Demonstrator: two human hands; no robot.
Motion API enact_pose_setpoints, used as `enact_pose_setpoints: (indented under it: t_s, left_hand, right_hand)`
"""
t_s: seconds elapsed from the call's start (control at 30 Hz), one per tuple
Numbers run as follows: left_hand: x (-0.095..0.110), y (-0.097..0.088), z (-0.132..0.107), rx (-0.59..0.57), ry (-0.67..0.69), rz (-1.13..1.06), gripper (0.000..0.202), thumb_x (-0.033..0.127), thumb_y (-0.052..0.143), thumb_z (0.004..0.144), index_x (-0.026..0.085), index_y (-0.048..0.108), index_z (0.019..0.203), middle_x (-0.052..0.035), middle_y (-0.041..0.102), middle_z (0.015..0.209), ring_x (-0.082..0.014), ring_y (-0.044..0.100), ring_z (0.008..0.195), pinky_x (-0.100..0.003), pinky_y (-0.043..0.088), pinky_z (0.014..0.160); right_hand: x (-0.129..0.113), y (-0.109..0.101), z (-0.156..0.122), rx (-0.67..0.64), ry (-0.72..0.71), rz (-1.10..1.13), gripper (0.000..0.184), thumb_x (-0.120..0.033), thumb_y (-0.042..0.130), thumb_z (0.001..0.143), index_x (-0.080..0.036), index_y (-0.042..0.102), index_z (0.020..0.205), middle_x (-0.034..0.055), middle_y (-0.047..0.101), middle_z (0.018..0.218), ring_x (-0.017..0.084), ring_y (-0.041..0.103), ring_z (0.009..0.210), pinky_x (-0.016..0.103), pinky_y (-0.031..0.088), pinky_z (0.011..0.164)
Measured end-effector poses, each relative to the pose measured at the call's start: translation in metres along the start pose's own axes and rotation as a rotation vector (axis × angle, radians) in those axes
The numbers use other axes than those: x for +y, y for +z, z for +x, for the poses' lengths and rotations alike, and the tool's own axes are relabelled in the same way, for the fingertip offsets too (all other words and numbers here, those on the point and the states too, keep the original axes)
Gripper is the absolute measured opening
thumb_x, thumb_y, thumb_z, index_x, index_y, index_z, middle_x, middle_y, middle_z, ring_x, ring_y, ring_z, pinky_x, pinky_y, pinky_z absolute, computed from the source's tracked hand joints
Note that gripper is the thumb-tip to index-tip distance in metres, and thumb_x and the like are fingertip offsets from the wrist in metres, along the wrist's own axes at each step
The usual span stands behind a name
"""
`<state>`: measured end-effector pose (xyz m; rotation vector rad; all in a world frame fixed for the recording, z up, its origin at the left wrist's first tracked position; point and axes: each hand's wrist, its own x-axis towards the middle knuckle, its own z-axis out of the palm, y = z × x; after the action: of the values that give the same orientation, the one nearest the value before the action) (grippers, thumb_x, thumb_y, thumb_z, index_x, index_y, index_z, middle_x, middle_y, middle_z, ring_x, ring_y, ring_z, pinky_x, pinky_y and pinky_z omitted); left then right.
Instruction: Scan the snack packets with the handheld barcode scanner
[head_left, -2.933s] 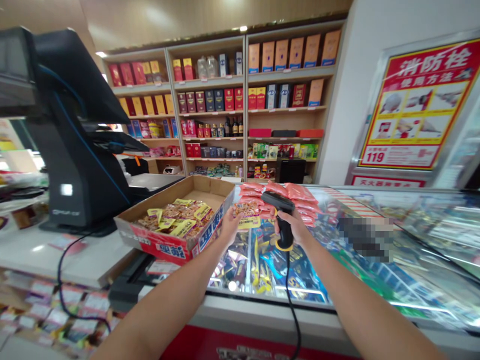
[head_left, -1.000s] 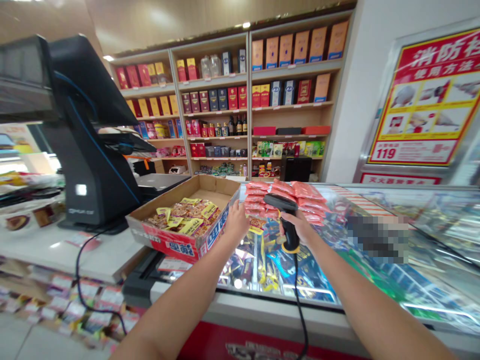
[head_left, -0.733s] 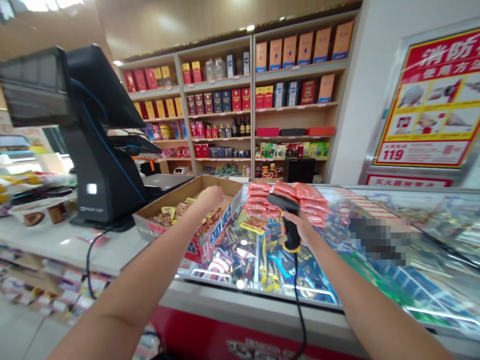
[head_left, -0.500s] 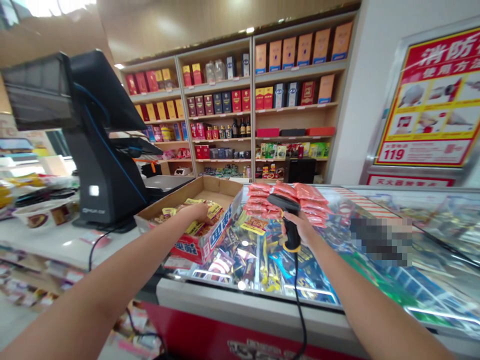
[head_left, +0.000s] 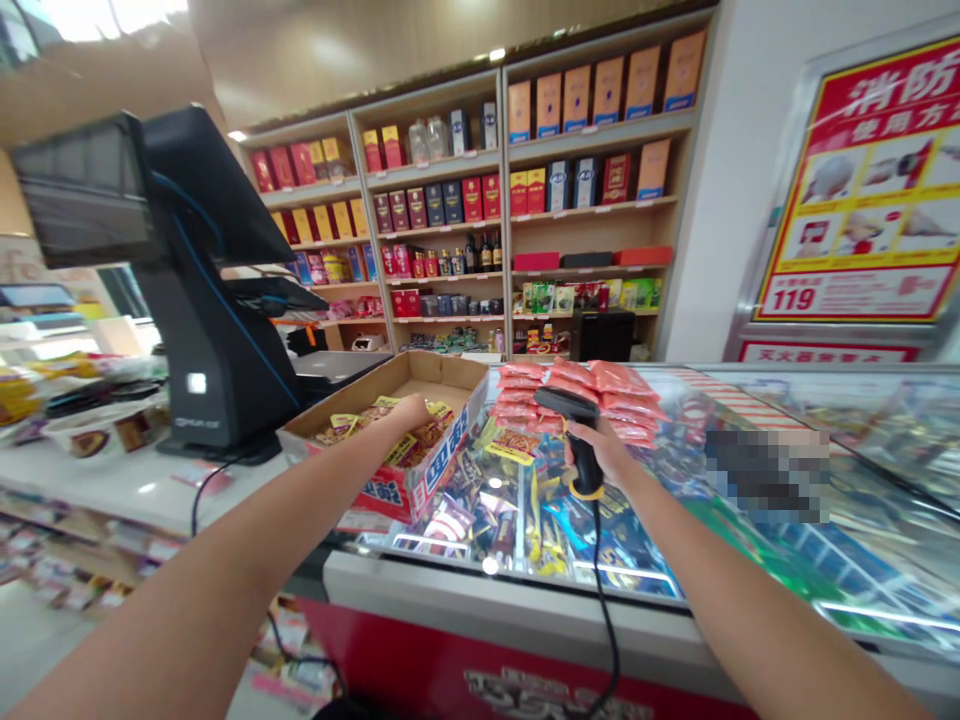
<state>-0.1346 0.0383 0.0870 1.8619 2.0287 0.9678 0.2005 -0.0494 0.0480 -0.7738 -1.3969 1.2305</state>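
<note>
My right hand (head_left: 606,450) is wrapped around the grip of a black barcode scanner (head_left: 582,455) with yellow trim. The scanner is held above the glass counter, its cord hanging down the front. Inside an open cardboard box (head_left: 448,458), my left hand (head_left: 411,411) reaches down onto yellow-and-brown snack packets (head_left: 411,450). Its fingertips are hidden, so any grip there cannot be made out. Stacked pink-red packets (head_left: 624,382) lie behind the scanner. Between box and scanner, one yellow snack packet (head_left: 513,444) rests on the glass.
Left of the box stands a black point-of-sale terminal (head_left: 217,300) on a white counter (head_left: 142,490). Many wrapped goods show under the glass counter top (head_left: 487,570). A blurred-out patch (head_left: 769,475) covers something at right. Shelves (head_left: 442,270) with boxes and bottles line the back wall.
My left hand has shifted slightly up and to the right within the box, over the packets. My right hand keeps the scanner in nearly the same place.
</note>
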Motion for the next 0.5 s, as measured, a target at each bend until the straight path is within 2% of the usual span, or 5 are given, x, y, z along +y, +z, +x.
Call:
enact_pose_setpoints:
  t_s: [0.13, 0.17, 0.27, 0.37, 0.5]
  left_hand:
    - [0.01, -0.004, 0.001, 0.022, -0.13, -0.064, 0.008, 0.012, 0.067, 0.064, 0.013, 0.059, 0.062, -0.0155, 0.066, 0.067, -0.0374, 0.067, 0.09, -0.042, 0.052, 0.079]
    - [0.013, -0.008, 0.0, 0.032, -0.175, -0.204, 0.004, 0.011, 0.063, 0.068, 0.012, 0.06, 0.071, -0.013, 0.065, 0.066, -0.0337, 0.069, 0.084, -0.04, 0.054, 0.074]
    - [0.026, -0.028, -0.007, 0.062, -0.303, -0.674, 0.017, 0.005, 0.05, 0.078, 0.01, 0.057, 0.093, -0.0054, 0.062, 0.064, -0.0208, 0.069, 0.067, -0.03, 0.057, 0.064]
    - [0.045, -0.047, -0.018, 0.08, -0.376, -0.972, 0.022, -0.001, 0.043, 0.081, 0.009, 0.055, 0.096, -0.0023, 0.058, 0.063, -0.0114, 0.065, 0.06, -0.02, 0.057, 0.062]
    - [0.074, -0.039, -0.042, 0.038, -0.443, -1.444, 0.023, -0.003, 0.042, 0.083, 0.009, 0.056, 0.096, -0.0037, 0.06, 0.068, -0.0099, 0.064, 0.06, -0.018, 0.058, 0.059]
  right_hand:
    - [-0.001, 0.0, 0.0, 0.011, 0.016, 0.001, 0.024, -0.041, 0.066, 0.069, -0.018, 0.06, 0.07, 0.0024, 0.06, 0.042, 0.015, 0.052, 0.034, 0.027, 0.039, 0.037]
    - [0.0, 0.0, 0.0, 0.009, 0.017, 0.0, 0.024, -0.041, 0.066, 0.069, -0.018, 0.06, 0.069, 0.0024, 0.06, 0.042, 0.015, 0.052, 0.034, 0.027, 0.039, 0.037]
    - [0.002, -0.001, 0.001, 0.009, 0.01, 0.007, 0.024, -0.041, 0.067, 0.069, -0.018, 0.059, 0.069, 0.002, 0.06, 0.042, 0.015, 0.052, 0.034, 0.027, 0.04, 0.037]
    - [0.005, -0.002, 0.002, 0.003, 0.007, 0.016, 0.024, -0.041, 0.066, 0.071, -0.018, 0.059, 0.07, 0.002, 0.06, 0.042, 0.015, 0.052, 0.035, 0.027, 0.04, 0.038]
    - [0.008, -0.004, 0.004, -0.013, -0.011, 0.029, 0.025, -0.041, 0.066, 0.072, -0.018, 0.058, 0.07, 0.003, 0.061, 0.042, 0.015, 0.053, 0.035, 0.027, 0.04, 0.039]
